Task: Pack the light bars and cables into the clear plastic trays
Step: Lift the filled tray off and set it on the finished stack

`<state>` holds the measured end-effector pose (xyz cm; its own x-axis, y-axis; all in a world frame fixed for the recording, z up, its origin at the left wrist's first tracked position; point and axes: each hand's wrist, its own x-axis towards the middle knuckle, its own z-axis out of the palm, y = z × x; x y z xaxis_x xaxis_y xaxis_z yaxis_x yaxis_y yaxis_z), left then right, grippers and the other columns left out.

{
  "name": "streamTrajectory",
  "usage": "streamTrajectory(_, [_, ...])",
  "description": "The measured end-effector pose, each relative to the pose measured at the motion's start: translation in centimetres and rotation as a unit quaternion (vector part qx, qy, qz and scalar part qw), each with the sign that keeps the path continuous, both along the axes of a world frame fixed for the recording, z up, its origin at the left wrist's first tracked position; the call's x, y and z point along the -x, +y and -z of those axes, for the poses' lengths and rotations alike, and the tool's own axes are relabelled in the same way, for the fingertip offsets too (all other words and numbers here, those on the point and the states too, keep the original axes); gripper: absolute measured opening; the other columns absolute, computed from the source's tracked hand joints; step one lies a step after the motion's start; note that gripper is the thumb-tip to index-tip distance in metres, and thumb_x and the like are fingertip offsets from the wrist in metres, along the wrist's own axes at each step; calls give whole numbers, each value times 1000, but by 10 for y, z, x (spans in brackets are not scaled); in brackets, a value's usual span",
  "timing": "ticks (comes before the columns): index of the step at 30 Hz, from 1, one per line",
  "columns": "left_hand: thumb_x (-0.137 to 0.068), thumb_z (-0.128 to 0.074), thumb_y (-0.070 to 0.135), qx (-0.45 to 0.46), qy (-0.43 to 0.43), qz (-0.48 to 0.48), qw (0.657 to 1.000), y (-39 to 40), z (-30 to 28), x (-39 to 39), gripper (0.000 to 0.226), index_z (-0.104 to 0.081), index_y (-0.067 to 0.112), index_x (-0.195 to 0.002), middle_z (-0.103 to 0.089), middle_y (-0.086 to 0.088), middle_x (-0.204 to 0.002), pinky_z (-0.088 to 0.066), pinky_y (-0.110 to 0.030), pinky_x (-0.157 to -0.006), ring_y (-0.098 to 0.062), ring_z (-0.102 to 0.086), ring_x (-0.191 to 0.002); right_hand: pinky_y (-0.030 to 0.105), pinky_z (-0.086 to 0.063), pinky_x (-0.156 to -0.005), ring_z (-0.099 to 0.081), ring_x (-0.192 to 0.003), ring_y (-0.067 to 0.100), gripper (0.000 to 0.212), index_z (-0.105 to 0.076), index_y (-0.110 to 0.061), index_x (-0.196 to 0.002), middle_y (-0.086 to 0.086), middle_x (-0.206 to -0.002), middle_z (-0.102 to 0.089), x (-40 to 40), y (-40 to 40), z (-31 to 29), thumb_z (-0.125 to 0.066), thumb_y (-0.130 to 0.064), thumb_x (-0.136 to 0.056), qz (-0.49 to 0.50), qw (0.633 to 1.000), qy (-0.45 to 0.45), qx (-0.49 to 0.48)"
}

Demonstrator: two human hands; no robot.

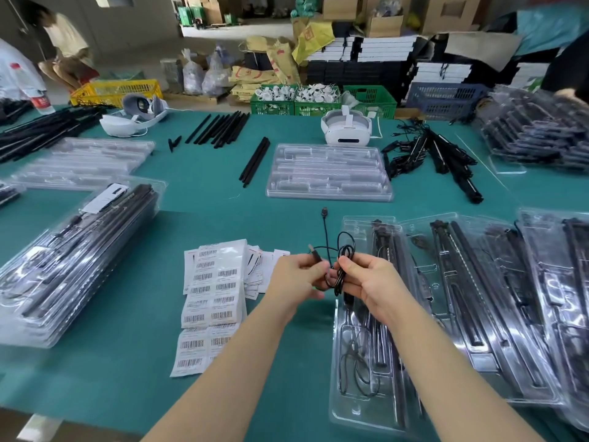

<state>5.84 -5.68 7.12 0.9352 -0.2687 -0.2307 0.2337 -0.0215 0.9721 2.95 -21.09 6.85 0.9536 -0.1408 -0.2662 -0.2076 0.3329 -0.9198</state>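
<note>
The green-covered worktable (204, 199) in a cluttered packing room was mid-job: both hands held a black USB cable (342, 253) just above the near clear tray (347, 406), left hand (298, 277) pinching the plug, right hand (369, 282) gripping the coil. That tray already had light bars and one cable; filled trays (73, 266) sat stacked left, but an empty tray (328, 172) and loose bars (223, 127) further back looked unpacked, so plenty left I'd say.

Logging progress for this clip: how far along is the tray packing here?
Partway. Done: a stack of filled trays on the left and more overlapping on the right. In hand: both hands, left hand and right hand, hold a black cable over the nearest tray, which already holds bars and a cable. Left: an empty tray, loose light bars and a cable pile farther back.
</note>
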Motion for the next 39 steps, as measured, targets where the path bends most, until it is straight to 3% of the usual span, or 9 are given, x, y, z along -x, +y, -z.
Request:
streamTrajectory(6, [-98, -53, 10, -276, -195, 15, 941, -24, -11, 2, 23, -75, 17, -101, -63, 1, -69, -49, -27, -63, -22, -60, -69, 31, -60, -68, -74, -82, 24, 17, -69, 2, -110, 18, -95, -75, 0, 11, -3, -59, -4, -98, 17, 1000, -2, -4])
streamTrajectory(12, [-96, -54, 13, -334, -204, 2, 920, -22, -16, 1, 23, -77, 15, -93, -62, 0, -65, -41, -23, -51, -21, -57, -63, 29, -60, -69, -75, -82, 21, 15, -70, 3, -106, 15, -90, -77, -2, 16, -3, -60, -4, -97, 27, 999, 11, -13])
streamTrajectory(15, [-93, -58, 18, -364, -235, -16, 901, -16, -20, 3, 19, -77, 14, -89, -71, -5, -72, -50, -33, -61, -26, -63, -70, 29, -60, -69, -75, -82, 23, 14, -69, 4, -105, 16, -90, -77, -2, 15, -6, -63, -4, -96, 13, 1000, 13, -19])
streamTrajectory(19, [-97, -49, 14, -427, -299, 74, 850, -13, -19, 3, 20, -62, 16, -82, -58, -2, -71, -45, -35, -62, -30, -57, -76, 31, -61, -65, -74, -74, 24, 17, -67, 8, -104, 18, -87, -75, -7, 8, -12, -66, -6, -94, 17, 998, 58, -36])
streamTrajectory(24, [-93, -50, 5, -511, -444, 174, 716, 3, -17, -1, 37, -58, 20, -127, -53, -1, -108, -44, -34, -70, -23, -51, -105, 34, -63, -69, -73, -68, 25, 15, -67, 6, -97, 17, -82, -74, -13, -1, -16, -63, -9, -96, -1, 987, 114, -110])
streamTrajectory(28, [-91, -69, 13, -399, -549, 102, 728, 16, -20, -7, 29, -70, 16, -119, -64, -5, -104, -56, -42, -62, -27, -61, -93, 36, -63, -68, -74, -69, 26, 18, -66, 7, -98, 20, -82, -73, -13, -5, -19, -60, -10, -97, -29, 974, 135, -181])
streamTrajectory(31, [-77, -79, 6, -422, -563, 111, 702, 14, -23, -12, 63, -62, 24, -134, -60, -3, -101, -50, -31, -51, -21, -57, -84, 53, -58, -86, -73, -82, 29, 19, -71, 3, -96, 18, -88, -72, -11, -4, -20, -64, -14, -92, -68, 965, 140, -209])
streamTrajectory(34, [-73, -73, -4, -429, -562, 154, 690, 10, -30, -16, 71, -60, 20, -139, -57, -9, -99, -50, -35, -54, -27, -55, -85, 45, -55, -91, -69, -85, 22, 18, -71, -5, -101, 10, -88, -71, -9, -3, -24, -64, -19, -94, -110, 972, 147, -149])
streamTrajectory(39, [-92, -63, 10, -426, -525, 176, 715, 8, -35, -22, 55, -53, 23, -144, -54, -10, -105, -48, -40, -73, -27, -53, -92, 19, -36, -50, -42, -53, 7, 13, -65, -9, -105, 3, -78, -56, -12, 1, -30, -65, -18, -96, -85, 989, 121, 1])
